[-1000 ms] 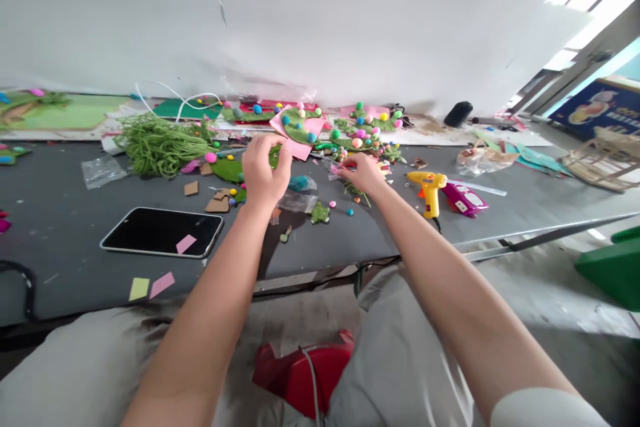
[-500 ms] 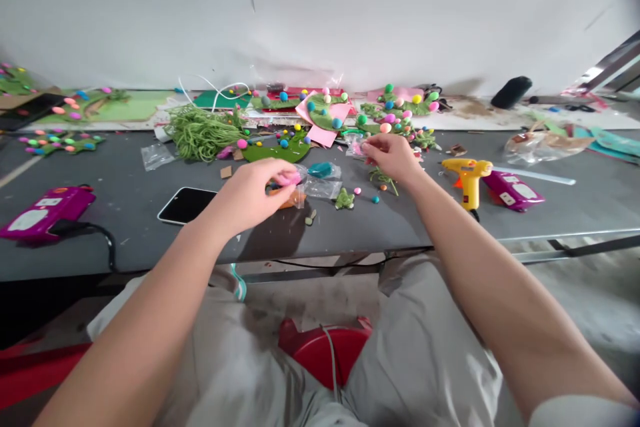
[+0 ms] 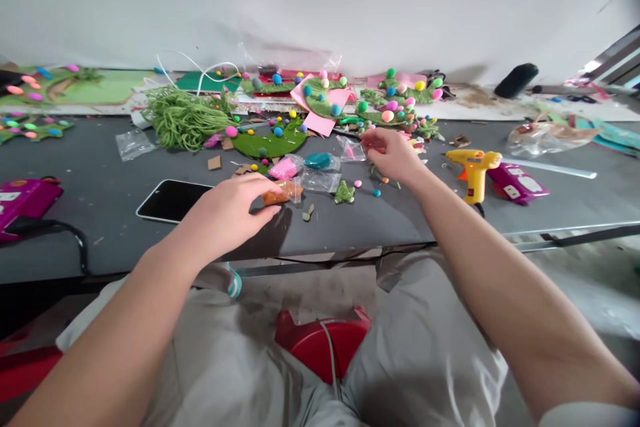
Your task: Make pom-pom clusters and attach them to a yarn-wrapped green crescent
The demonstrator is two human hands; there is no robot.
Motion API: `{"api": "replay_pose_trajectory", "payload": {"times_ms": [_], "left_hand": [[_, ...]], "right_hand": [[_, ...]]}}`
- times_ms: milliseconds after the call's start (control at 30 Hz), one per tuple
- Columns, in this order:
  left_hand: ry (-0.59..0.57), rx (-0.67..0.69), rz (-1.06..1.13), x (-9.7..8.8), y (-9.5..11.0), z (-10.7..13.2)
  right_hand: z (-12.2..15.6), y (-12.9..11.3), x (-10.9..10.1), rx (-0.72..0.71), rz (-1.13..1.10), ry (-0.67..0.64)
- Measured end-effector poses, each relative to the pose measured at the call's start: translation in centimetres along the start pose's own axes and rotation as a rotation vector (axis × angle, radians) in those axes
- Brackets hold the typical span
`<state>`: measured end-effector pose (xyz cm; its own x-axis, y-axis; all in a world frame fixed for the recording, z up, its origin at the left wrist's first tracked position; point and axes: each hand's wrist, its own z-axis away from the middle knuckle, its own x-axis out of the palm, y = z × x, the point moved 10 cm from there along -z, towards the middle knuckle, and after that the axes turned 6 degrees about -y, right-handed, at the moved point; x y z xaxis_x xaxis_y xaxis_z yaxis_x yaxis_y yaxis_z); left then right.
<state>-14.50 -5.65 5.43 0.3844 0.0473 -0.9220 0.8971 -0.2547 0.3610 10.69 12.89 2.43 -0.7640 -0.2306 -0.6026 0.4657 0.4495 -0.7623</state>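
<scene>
My left hand [image 3: 231, 209] lies low on the grey table [image 3: 75, 213], its fingers closed on a small clear bag with orange-brown clay [image 3: 283, 191]. Just beyond it lie a bag of pink clay [image 3: 285, 168] and a bag of teal clay [image 3: 319, 161]. My right hand [image 3: 394, 155] hovers further back, fingers pinched on a small clear packet [image 3: 350, 148] with something pink inside. A green felt disc [image 3: 271, 143] dotted with pompoms sits behind the bags. A small green yarn piece [image 3: 343, 193] and loose pompoms lie between my hands.
A black phone [image 3: 171, 200] lies left of my left hand. A bundle of green yarn [image 3: 184, 121] is at the back left. A yellow glue gun [image 3: 473, 170] and a magenta packet [image 3: 516, 183] stand to the right. A purple case [image 3: 25, 197] sits far left. Decorated felt pieces line the white wall.
My left hand has come back from the green felt disc toward the table's near edge and closed on the orange-brown clay bag. My right hand stays pinched near the packet. The view swung left.
</scene>
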Motion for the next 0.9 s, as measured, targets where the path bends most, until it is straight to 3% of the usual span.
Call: {"api": "replay_pose_trajectory", "payload": {"times_ms": [167, 333, 467, 567, 633, 800, 900], "left_hand": [[0.018, 0.011, 0.013, 0.2, 0.9, 0.2], [0.016, 0.026, 0.044, 0.4, 2.8, 0.7], [0.038, -0.039, 0.219, 0.1, 2.7, 0.8], [0.136, -0.16, 0.571, -0.2, 1.2, 0.8], [0.154, -0.221, 0.802, 0.4, 0.5, 0.7], [0.145, -0.244, 0.986, 0.8, 0.4, 0.3], [0.156, -0.283, 1.07, 0.8, 0.0, 0.4]], "right_hand": [[-0.2, -0.5, 1.4, 0.027, 0.263, -0.085], [-1.7, -0.2, 1.7, 0.103, 0.273, -0.046], [-0.5, -2.1, 1.4, 0.068, -0.052, -0.092], [2.2, -4.8, 3.8, 0.084, -0.456, -0.352], [4.0, -7.1, 5.4, 0.077, -0.607, -0.477], [6.2, -11.7, 8.5, -0.021, -0.662, -0.62], [5.9, -12.1, 8.4, -0.066, -0.562, -0.504]]}}
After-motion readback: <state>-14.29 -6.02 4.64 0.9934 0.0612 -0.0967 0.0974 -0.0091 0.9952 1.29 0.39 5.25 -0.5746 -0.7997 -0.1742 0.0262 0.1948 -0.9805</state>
